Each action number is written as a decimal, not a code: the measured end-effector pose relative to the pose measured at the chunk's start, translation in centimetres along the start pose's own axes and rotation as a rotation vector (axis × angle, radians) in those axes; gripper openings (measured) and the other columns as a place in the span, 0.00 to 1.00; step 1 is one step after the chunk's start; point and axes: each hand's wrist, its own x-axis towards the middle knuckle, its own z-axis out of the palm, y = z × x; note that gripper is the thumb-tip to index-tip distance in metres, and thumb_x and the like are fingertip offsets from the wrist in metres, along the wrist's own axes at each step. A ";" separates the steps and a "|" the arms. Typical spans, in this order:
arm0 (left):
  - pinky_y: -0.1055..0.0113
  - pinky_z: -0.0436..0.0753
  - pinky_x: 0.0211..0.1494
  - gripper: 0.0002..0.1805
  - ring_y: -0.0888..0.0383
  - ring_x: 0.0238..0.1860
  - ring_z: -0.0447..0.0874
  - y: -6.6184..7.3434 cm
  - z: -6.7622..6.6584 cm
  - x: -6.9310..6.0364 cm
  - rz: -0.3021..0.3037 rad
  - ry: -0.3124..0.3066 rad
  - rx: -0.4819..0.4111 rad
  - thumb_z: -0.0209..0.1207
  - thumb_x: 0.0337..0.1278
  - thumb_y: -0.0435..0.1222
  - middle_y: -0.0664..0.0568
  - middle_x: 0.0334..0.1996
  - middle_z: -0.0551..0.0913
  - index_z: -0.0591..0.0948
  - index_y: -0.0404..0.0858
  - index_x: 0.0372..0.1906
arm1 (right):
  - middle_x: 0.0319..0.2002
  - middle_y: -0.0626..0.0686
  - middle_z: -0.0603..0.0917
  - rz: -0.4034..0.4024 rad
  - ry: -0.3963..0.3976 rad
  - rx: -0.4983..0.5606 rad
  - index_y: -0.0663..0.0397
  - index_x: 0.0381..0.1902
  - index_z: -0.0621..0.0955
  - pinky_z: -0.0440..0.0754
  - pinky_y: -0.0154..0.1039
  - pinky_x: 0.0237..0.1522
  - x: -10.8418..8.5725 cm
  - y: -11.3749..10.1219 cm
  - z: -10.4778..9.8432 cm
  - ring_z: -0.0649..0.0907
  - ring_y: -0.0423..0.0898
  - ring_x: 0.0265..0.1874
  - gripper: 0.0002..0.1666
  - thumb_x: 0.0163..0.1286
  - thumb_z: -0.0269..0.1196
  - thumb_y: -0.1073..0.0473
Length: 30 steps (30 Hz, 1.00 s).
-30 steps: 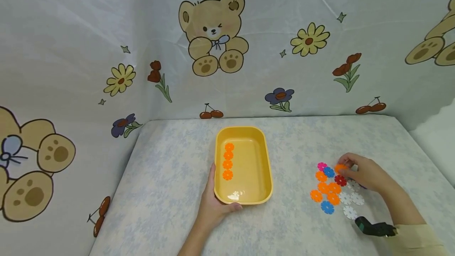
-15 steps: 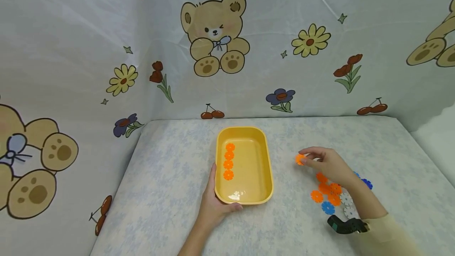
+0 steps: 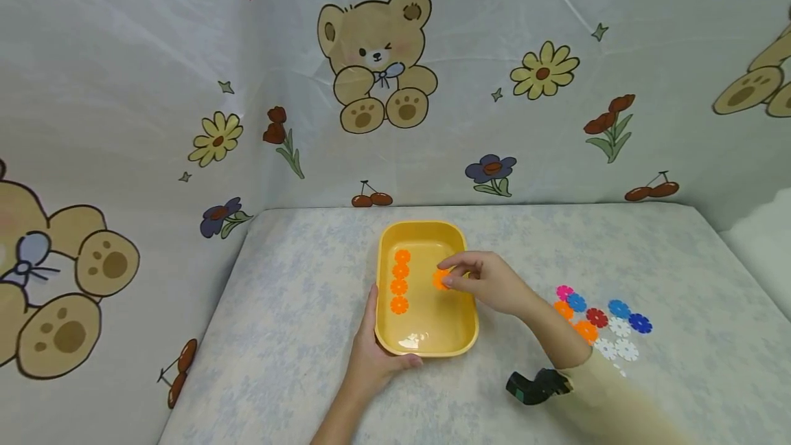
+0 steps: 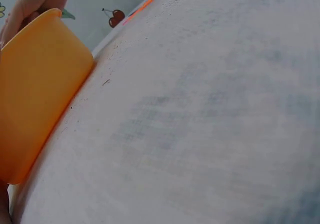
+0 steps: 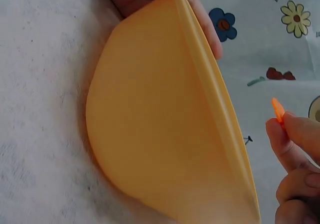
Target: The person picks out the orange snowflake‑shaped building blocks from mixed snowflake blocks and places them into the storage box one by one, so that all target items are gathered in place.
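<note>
A yellow plastic tray [image 3: 426, 342] stands on the table, with several orange flower-shaped discs [image 3: 399, 287] in a column along its left side. My left hand [image 3: 377, 366] grips the tray's near left corner, thumb along the front wall and fingers up the left side. Over the right part of the tray, my right hand [image 3: 494, 283] pinches another orange flower disc [image 3: 441, 280] between thumb and fingertips. In the right wrist view that disc [image 5: 278, 110] shows edge-on, above the tray's rim.
Loose flower discs in several colours lie to the right, among them a red disc [image 3: 597, 318], a dark blue disc [image 3: 640, 323] and a white disc [image 3: 627, 349]. The right forearm covers some of them. A printed bear curtain [image 3: 457, 108] hangs behind the table.
My right hand has picked an orange disc from the loose group and carried it left, over the tray. The left hand and the tray have stayed in place.
</note>
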 end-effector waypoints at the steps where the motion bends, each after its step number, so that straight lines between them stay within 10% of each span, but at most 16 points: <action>1: 0.77 0.62 0.73 0.76 0.51 0.77 0.59 0.0 0.0 0.0 -0.006 -0.003 -0.002 0.79 0.27 0.55 0.51 0.79 0.53 0.41 0.50 0.81 | 0.34 0.51 0.88 -0.008 -0.012 -0.002 0.48 0.49 0.86 0.80 0.32 0.31 0.3 -0.3 0.5 0.83 0.54 0.32 0.13 0.67 0.68 0.54; 17: 0.82 0.65 0.69 0.73 0.52 0.75 0.63 -0.1 -0.1 -0.1 -0.012 0.007 0.030 0.77 0.27 0.58 0.50 0.79 0.54 0.42 0.56 0.81 | 0.29 0.41 0.85 0.007 -0.173 -0.210 0.48 0.39 0.84 0.80 0.32 0.32 2.1 -1.7 6.8 0.80 0.40 0.28 0.04 0.66 0.68 0.61; 30: 0.80 0.68 0.69 0.73 0.51 0.74 0.65 0.0 -0.1 -0.2 -0.010 -0.012 0.001 0.78 0.30 0.55 0.49 0.79 0.53 0.42 0.56 0.81 | 0.24 0.39 0.80 -0.026 -0.231 -0.258 0.47 0.30 0.83 0.76 0.32 0.35 2.3 -1.0 8.1 0.77 0.39 0.27 0.05 0.66 0.68 0.60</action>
